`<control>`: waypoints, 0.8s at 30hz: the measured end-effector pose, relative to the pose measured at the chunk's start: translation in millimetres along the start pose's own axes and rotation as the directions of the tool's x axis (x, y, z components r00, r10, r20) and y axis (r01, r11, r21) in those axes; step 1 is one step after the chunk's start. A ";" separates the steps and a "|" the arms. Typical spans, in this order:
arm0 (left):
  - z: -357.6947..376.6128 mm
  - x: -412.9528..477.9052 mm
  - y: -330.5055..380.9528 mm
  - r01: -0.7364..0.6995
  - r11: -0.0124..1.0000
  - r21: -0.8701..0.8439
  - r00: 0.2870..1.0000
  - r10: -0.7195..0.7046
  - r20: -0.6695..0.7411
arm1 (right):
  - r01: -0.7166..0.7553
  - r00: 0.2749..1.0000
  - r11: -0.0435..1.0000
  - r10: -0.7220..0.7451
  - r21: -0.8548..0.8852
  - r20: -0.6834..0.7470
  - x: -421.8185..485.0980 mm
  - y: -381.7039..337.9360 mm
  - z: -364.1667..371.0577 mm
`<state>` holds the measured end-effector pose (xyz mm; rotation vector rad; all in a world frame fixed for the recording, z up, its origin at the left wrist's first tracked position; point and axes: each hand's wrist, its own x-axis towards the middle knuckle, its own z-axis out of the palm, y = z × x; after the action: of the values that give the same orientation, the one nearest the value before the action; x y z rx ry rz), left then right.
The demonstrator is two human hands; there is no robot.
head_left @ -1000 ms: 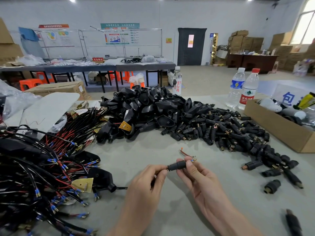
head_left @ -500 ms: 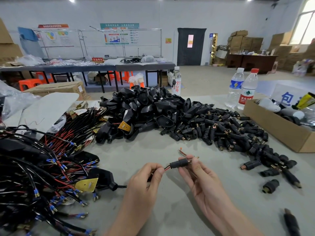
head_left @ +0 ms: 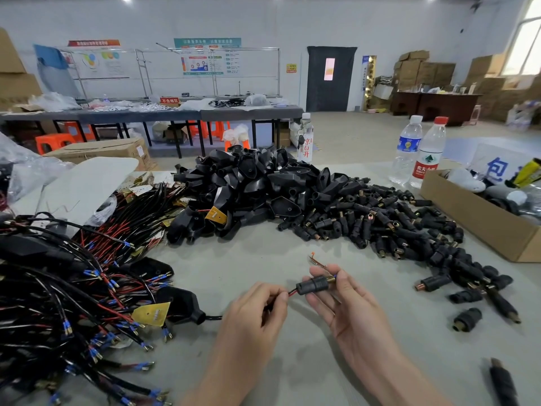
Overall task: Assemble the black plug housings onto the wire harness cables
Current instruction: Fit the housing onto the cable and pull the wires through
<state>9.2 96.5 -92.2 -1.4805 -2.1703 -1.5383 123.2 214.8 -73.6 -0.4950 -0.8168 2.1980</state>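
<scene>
At the near centre of the bench (head_left: 263, 253), I read the right grip (head_left: 351, 312) as grasping one black plug housing (head_left: 311, 285) at the fingertips, palm turned toward the camera. Which fingertips bear on it I cannot tell; the housing covers them. The left grip (head_left: 251, 315) pinches the red and black wire (head_left: 291, 293) just left of the housing. Its remaining fingers are folded behind the back of the hand and hidden.

The housing is a short black barrel with a raised collar, lying nearly level with its right end slightly higher. The wire enters its left end. A brass threaded tip (head_left: 330, 278) shows at its right end, with a trace of blue beside it. Thin copper-coloured wire ends (head_left: 316, 260) rise past the right fingertips; I cannot make out whether they belong to the same cable.

The wire runs left, passes under the left grip, and reappears at a large black housing (head_left: 181, 303) beside a yellow circuit board (head_left: 150, 313). Both lie at the edge of the harness tangle (head_left: 58, 303), whose strands cannot be told apart and which is cut off at the left and bottom edges.

Behind the grips lies a heap of small barrel housings (head_left: 380, 221), touching a heap of larger wedge-shaped housings (head_left: 257, 186). A cardboard box (head_left: 480, 227) at far right is cut off by the frame. Two water bottles (head_left: 418, 153) stand behind it. A dark part (head_left: 503, 382) at bottom right is blurred.
</scene>
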 end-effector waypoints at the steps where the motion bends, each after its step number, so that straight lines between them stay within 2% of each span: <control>1: 0.1 0.3 -0.2 -0.002 1.000 0.010 1.000 0.002 -0.006 | 0.000 1.000 1.000 0.000 -0.005 0.005 -0.1 0.5 -0.2; 9: -2.4 0.3 1.2 0.048 0.998 -0.034 0.999 -0.048 0.000 | -0.037 0.996 0.994 0.045 -0.101 0.073 -2.1 0.7 1.0; 14: -7.3 -1.8 10.3 -0.126 0.969 0.213 0.988 0.104 0.112 | -0.055 0.993 0.990 0.068 -0.128 0.093 -5.1 0.8 2.8; 20: -9.9 -0.6 11.4 -0.126 0.947 0.295 0.989 0.097 0.112 | 0.031 0.999 0.957 -0.024 -0.287 0.028 -2.8 -1.6 -2.0; 24: -9.2 -1.8 10.0 -0.116 0.941 0.317 0.991 0.088 0.102 | 0.063 0.996 0.959 -0.078 -0.275 -0.044 0.3 -2.3 -6.8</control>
<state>13.6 88.4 -82.1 -1.5427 -2.2185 -1.0415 128.0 218.9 -77.0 -0.6473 -1.0987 2.0064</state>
